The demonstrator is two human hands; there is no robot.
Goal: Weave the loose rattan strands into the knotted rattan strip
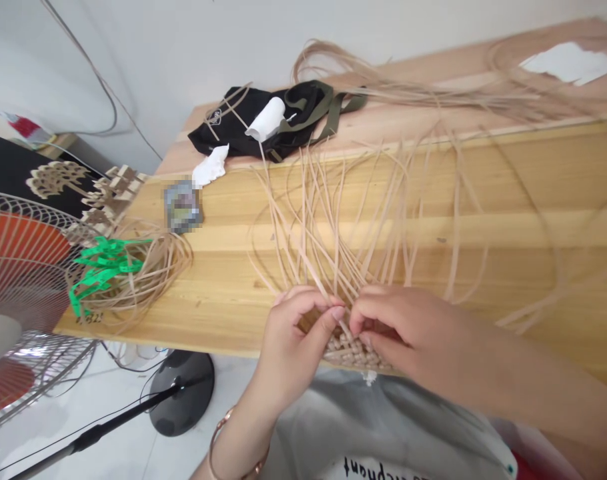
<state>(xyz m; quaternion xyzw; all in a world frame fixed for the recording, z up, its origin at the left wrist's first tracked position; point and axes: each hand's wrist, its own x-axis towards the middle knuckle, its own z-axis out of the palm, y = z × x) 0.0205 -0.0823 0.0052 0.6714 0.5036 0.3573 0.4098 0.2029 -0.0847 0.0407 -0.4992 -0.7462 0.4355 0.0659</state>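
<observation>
A small woven piece of pale rattan [357, 352] lies at the table's front edge, with many loose strips [333, 247] fanning out from it across the wood. My left hand [301, 333] is closed, pinching one rattan strip [311, 267] between thumb and forefinger just above the weave. Beside it, my right hand [383, 323] is closed with fingertips down at the woven edge, around the strips there. Exactly which strip the right fingers grip is hidden. A bracelet [214, 440] circles my left wrist.
A coil of strips with green ties [133, 267] lies at the table's left end near a standing fan [23, 300]. Behind are a black bag [223, 127], a white paper roll [267, 120], a pixelated block [183, 205] and a long strip bundle [433, 97].
</observation>
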